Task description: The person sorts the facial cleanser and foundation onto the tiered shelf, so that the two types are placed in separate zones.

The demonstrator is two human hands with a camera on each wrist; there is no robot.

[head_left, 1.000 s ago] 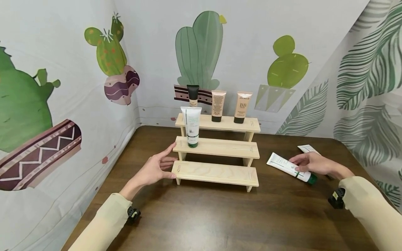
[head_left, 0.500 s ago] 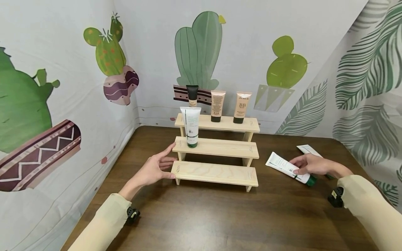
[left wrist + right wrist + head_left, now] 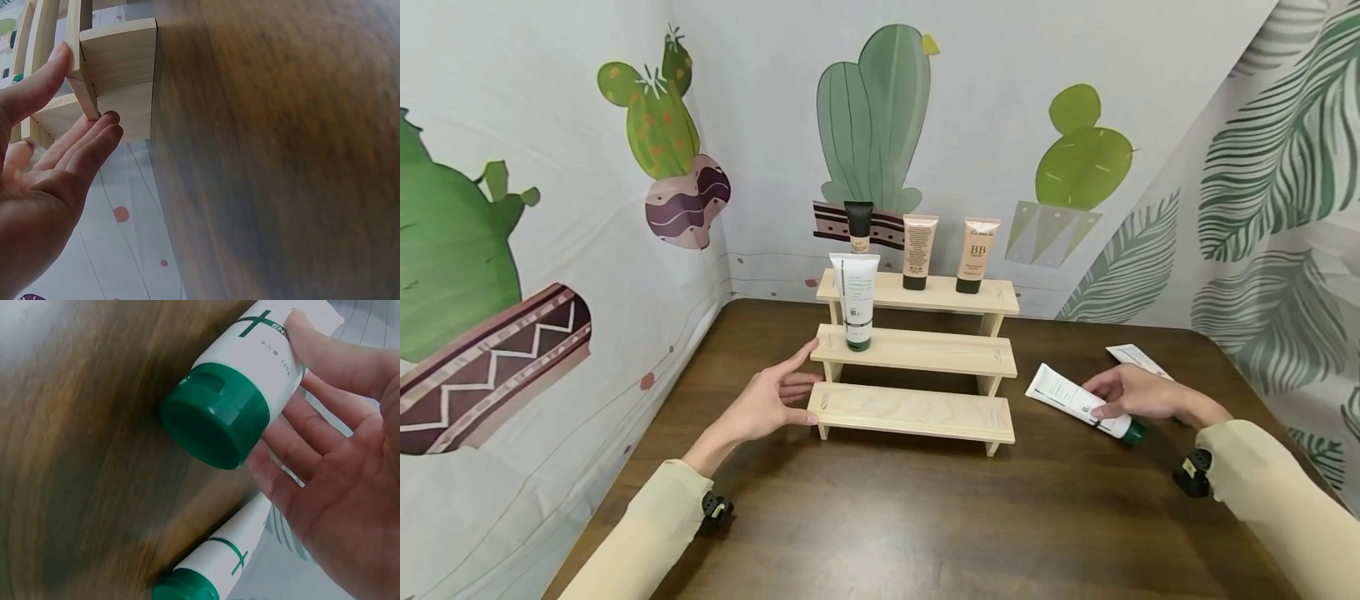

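Observation:
My right hand (image 3: 1138, 394) pinches a white squeeze tube (image 3: 1060, 393) with a green cap, right of the stand. In the right wrist view its green cap (image 3: 215, 415) points toward the camera, thumb on the near face and fingers behind. A second white tube (image 3: 1135, 358) with a green cap lies just beyond that hand, partly hidden by it. My left hand (image 3: 760, 408) touches the left end of a three-step wooden display stand (image 3: 917, 408). Its index fingertip meets the middle step and its thumb the bottom one; the fingers are extended.
On the middle step's left end stands a white tube (image 3: 856, 296) with a green cap. Behind it, a black-topped beige tube (image 3: 859, 221) shows. Two beige tubes, one plain-text (image 3: 919, 250) and one BB (image 3: 977, 250), stand on the top step. Printed cloth hangs behind the brown table (image 3: 865, 517).
My right hand has moved slightly left with the white squeeze tube, toward the stand. The left hand stays at the stand's left end.

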